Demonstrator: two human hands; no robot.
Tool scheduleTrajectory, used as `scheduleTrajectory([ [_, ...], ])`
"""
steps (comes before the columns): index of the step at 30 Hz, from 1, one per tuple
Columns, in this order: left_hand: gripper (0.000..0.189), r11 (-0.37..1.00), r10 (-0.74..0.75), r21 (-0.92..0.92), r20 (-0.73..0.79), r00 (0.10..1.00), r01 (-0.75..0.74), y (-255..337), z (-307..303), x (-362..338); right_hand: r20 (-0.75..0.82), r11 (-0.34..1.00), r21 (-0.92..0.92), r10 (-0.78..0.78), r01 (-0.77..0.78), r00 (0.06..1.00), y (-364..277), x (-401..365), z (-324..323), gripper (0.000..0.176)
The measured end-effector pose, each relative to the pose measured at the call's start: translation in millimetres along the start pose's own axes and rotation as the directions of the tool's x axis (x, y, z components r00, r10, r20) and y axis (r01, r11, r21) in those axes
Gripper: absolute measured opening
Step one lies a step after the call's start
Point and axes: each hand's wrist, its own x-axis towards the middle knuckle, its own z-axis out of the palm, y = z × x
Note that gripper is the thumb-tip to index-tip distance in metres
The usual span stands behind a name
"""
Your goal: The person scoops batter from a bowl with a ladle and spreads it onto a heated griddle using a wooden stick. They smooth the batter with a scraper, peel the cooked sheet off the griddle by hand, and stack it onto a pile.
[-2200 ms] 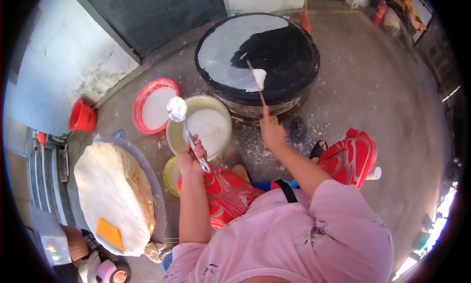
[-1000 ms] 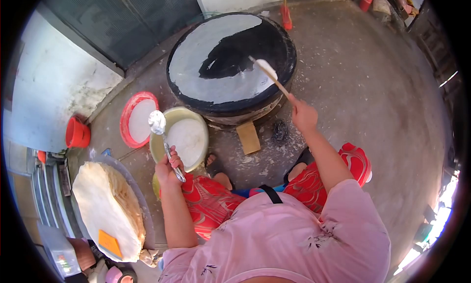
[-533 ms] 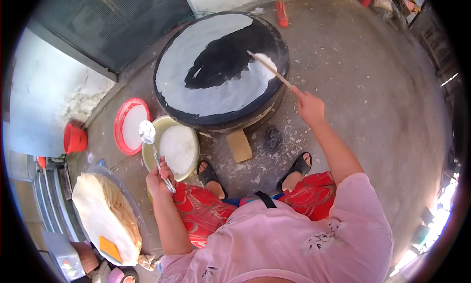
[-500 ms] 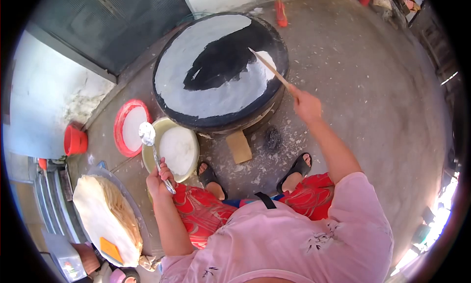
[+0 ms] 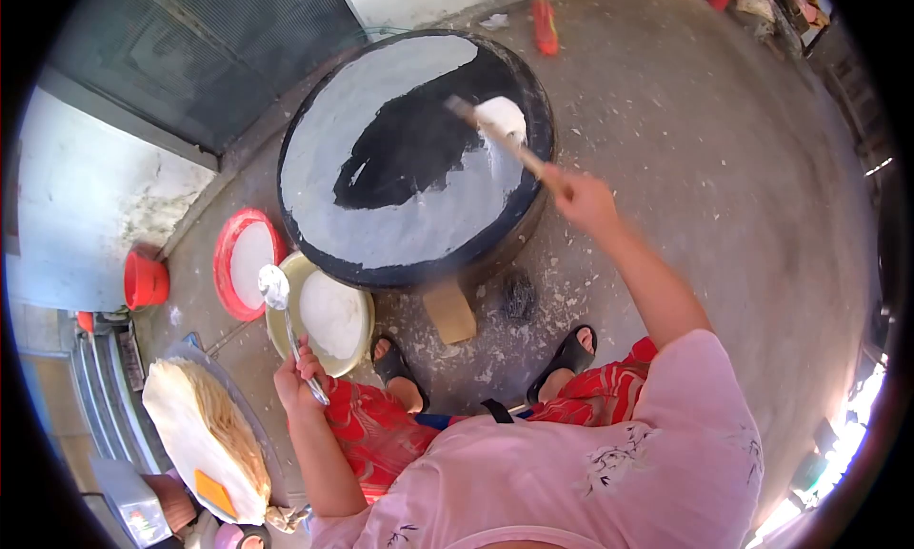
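My right hand [image 5: 581, 202] is closed round the handle of a flat wooden spreader [image 5: 509, 144], blurred by motion, which reaches over a large round black griddle [image 5: 409, 130]. White batter [image 5: 409, 216] coats much of the griddle in a ring, leaving a dark bare patch in the middle. A thicker white lump of batter [image 5: 502, 116] lies right beside the spreader. My left hand [image 5: 300, 376] grips a long-handled metal ladle [image 5: 274, 287], its bowl raised near a pale basin [image 5: 366, 349] of white batter.
Left of the basin stands a red basin [image 5: 221, 263] with white contents. A stack of thin flatbreads [image 5: 195, 425] bears an orange scraper [image 5: 214, 492]. A red bucket [image 5: 146, 280] stands by the wall, a broom [image 5: 545, 27] behind the griddle, and a cardboard piece [image 5: 449, 313] before it.
The spreader has moved left across the griddle, and the batter by it is now gathered into a rounder lump. The ladle stays raised in my left hand; the view has shifted slightly.
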Motion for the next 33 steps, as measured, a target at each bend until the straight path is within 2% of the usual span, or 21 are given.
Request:
scheduleTrajectory([
  [1, 0.027, 1.000, -0.002, -0.001, -0.014, 1.000, 0.002, 0, -1, 1, 0.064, 0.983, 0.163, -0.092, 0.080, 0.994, 0, -6, 3, 0.050],
  [2, 0.027, 1.000, 0.000, -0.003, -0.013, 1.000, 0.000, 2, -2, 2, 0.064, 0.983, 0.165, -0.095, 0.083, 0.993, 13, -11, 2, 0.050],
  [4, 0.027, 1.000, -0.001, -0.008, 0.005, 1.000, 0.001, 2, -4, 3, 0.059, 0.988, 0.021, -0.155, 0.154, 0.986, 51, -16, -6, 0.043],
  [5, 0.027, 1.000, 0.001, -0.011, 0.002, 1.000, -0.001, 1, -3, 4, 0.062, 0.987, 0.023, -0.158, 0.156, 0.986, 60, -6, -4, 0.043],
  [7, 0.027, 0.999, 0.047, 0.020, -0.029, 0.998, -0.046, -1, 1, 5, -0.071, 0.986, -0.145, -0.091, 0.080, 0.993, 75, 31, -8, 0.043],
  [11, 0.027, 0.999, 0.037, -0.010, -0.046, 0.998, -0.038, -5, 12, 10, -0.124, 0.979, -0.201, -0.005, -0.020, 0.992, 39, 90, 8, 0.042],
  [13, 0.028, 0.999, 0.000, -0.046, -0.061, 0.998, -0.003, -4, 11, 12, 0.052, 0.973, 0.189, 0.127, -0.135, 0.990, 30, 85, 15, 0.041],
  [14, 0.028, 0.999, 0.002, -0.049, -0.059, 0.998, -0.004, -4, 10, 12, 0.050, 0.973, 0.189, 0.125, -0.132, 0.991, 38, 77, 12, 0.041],
  [16, 0.028, 1.000, -0.005, -0.013, -0.025, 1.000, 0.005, -7, 9, 11, 0.047, 0.970, 0.193, -0.158, 0.146, 0.986, 69, 62, 0, 0.042],
  [17, 0.028, 1.000, -0.003, -0.014, -0.025, 1.000, 0.003, -8, 11, 13, 0.047, 0.970, 0.194, -0.160, 0.148, 0.986, 78, 70, 0, 0.042],
  [19, 0.028, 0.999, 0.027, 0.023, -0.034, 0.999, -0.027, -9, 12, 13, -0.018, 0.998, -0.064, 0.011, -0.013, 1.000, 93, 94, -4, 0.044],
  [20, 0.028, 0.999, 0.028, 0.025, -0.032, 0.999, -0.027, -10, 14, 14, -0.021, 0.998, -0.063, 0.013, -0.014, 1.000, 90, 111, 1, 0.044],
  [22, 0.028, 0.999, 0.042, 0.012, -0.064, 0.997, -0.041, -11, 17, 16, -0.070, 0.968, -0.251, -0.002, -0.016, 0.998, 61, 144, 13, 0.047],
  [23, 0.028, 0.999, 0.043, 0.013, -0.062, 0.997, -0.042, -10, 17, 17, -0.073, 0.968, -0.250, -0.002, -0.016, 0.997, 56, 145, 17, 0.047],
  [25, 0.029, 1.000, 0.005, -0.020, -0.057, 0.998, -0.006, -7, 13, 19, -0.001, 0.998, 0.050, 0.036, -0.036, 0.999, 46, 142, 23, 0.052],
  [29, 0.029, 1.000, 0.020, -0.001, -0.037, 0.999, -0.020, -7, 12, 17, 0.090, 0.999, -0.032, -0.028, 0.031, 0.996, 80, 114, -7, 0.057],
  [31, 0.028, 1.000, 0.026, 0.013, -0.024, 0.999, -0.026, -8, 12, 16, 0.029, 0.968, -0.182, 0.182, -0.174, 0.983, 91, 125, -10, 0.062],
  [33, 0.028, 1.000, 0.024, -0.004, -0.035, 0.999, -0.025, -9, 16, 18, 0.078, 0.951, -0.272, 0.170, -0.143, 0.982, 72, 164, 10, 0.053],
])
